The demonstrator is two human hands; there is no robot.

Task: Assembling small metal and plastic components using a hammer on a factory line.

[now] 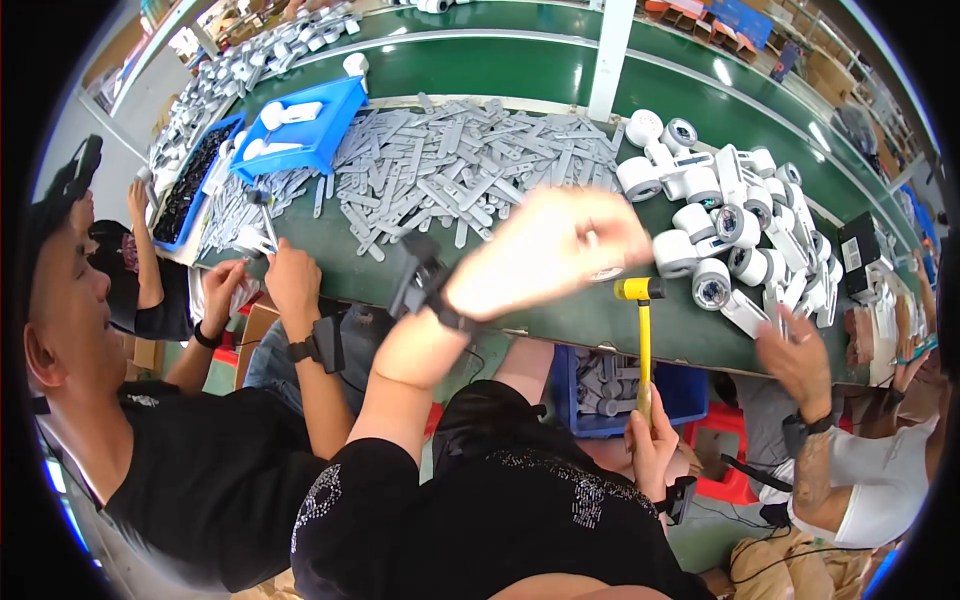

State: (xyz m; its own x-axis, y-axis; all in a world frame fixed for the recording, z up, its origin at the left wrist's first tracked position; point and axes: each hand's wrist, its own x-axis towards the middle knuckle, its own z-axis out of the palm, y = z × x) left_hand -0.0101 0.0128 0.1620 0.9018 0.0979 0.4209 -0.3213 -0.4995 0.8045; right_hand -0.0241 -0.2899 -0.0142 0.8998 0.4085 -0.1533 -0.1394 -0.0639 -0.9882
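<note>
Head view: nearest me, at the lower centre right, my right hand (650, 440) is wrapped round the lower handle of a yellow hammer (644, 345), which points up the frame with its head seen against the surface (545, 322). Behind the handle, a blue bin (686, 405) holds grey pieces. My left hand (545, 245) stretches across the middle of the frame, too blurred for me to tell how far its fingers are spread or whether they hold anything.

For good control, I would judge that this low grip suits a short, square tap; the left hand should steady the work from the side, with its fingers out of the hammer's path. I would also mind the co-worker's hand (797, 350) at the right, close to the white round-headed pieces (730, 222).

Farther off, grey strips (470, 165) lie heaped at upper centre, and a green belt (470, 62) runs along the top.
</note>
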